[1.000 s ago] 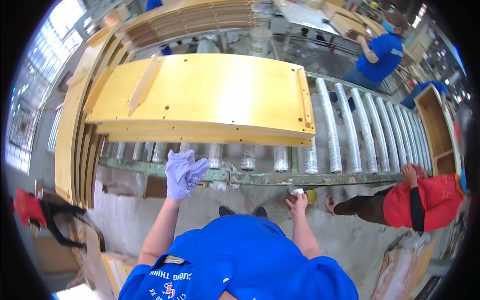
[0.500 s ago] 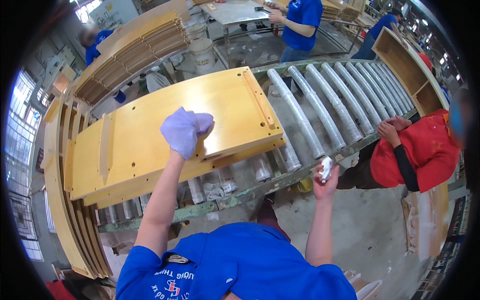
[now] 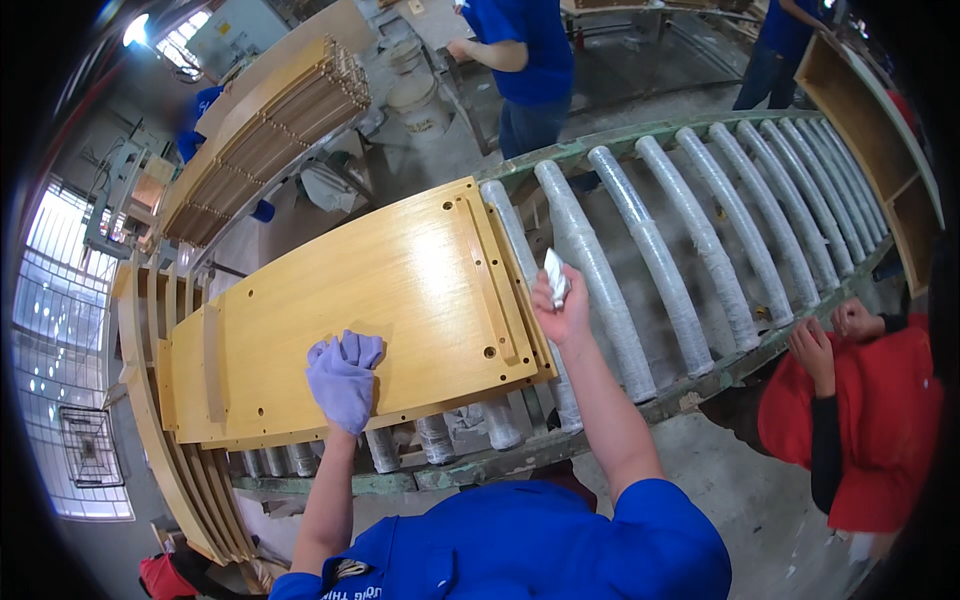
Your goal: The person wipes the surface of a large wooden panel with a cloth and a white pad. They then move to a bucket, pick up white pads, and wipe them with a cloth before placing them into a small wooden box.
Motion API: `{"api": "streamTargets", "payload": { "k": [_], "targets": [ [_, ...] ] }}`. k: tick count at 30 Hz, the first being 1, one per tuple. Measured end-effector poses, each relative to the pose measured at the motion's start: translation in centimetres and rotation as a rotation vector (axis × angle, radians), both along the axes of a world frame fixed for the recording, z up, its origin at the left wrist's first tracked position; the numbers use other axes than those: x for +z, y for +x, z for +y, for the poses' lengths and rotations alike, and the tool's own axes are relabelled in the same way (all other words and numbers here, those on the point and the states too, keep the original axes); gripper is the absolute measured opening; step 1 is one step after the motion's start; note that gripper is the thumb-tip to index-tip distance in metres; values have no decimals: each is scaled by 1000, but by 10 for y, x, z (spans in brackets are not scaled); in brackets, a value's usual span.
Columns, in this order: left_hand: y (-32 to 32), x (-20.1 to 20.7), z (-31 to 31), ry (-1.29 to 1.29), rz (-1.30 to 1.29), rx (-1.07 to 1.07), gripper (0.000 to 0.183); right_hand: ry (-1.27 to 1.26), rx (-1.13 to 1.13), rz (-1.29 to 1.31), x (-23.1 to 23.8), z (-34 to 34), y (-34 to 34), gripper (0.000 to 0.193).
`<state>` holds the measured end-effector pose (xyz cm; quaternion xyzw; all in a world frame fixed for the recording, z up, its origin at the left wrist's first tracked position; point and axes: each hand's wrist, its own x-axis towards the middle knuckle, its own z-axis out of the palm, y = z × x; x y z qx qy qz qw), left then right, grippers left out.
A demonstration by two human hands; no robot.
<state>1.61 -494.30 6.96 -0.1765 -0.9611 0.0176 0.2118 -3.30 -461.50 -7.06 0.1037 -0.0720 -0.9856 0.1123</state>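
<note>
- Roller conveyor (image 3: 592, 270): use as the support for the work; best checked for rolling before any hard pressure
- Top wooden panel (image 3: 300, 330): work along the grain in even, overlapping passes; located flat over the conveyor's left part, atop at least one similar panel; honey-yellow, glossy toward the right, lightly grained
- Raised right strip (image 3: 485, 280) and raised left strip (image 3: 211, 365): steer round both, as likely snag points; set crosswise near the ends
- Left hand (image 3: 342, 396), inside a lavender cloth (image 3: 350, 357): press evenly, with loose folds tucked under; positioned at the panel's near side; cannot tell how far open, with fingers hidden
- Right hand (image 3: 565, 312), by the panel's right end: best held clear of the surface; curled closed round a white wad (image 3: 555, 275)
- Dark hole (image 3: 489, 352), near front corner: pass lightly
</note>
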Motion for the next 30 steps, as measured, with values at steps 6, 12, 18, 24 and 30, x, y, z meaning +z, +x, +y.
{"api": "streamTargets", "payload": {
  "k": [6, 12, 18, 24, 30],
  "targets": [
    [3, -7, 6, 80, -80, 257, 8, 248, 102, -218, 16, -18, -38, 34],
    [-1, -24, -7, 126, -47, 263, 9, 660, 45, -15, 15, -18, -75, 17],
    [1, -9, 1, 19, -105, 301, 8, 1024, 38, 112, 17, -43, -107, 26],
    [-9, -18, 5, 38, -22, 199, 8, 1779, -396, 145, 4, -57, -145, 34],
    [-3, -29, -11, 40, 41, 210, 11, 2108, -446, 197, 10, -70, -153, 31]
  ]
}}
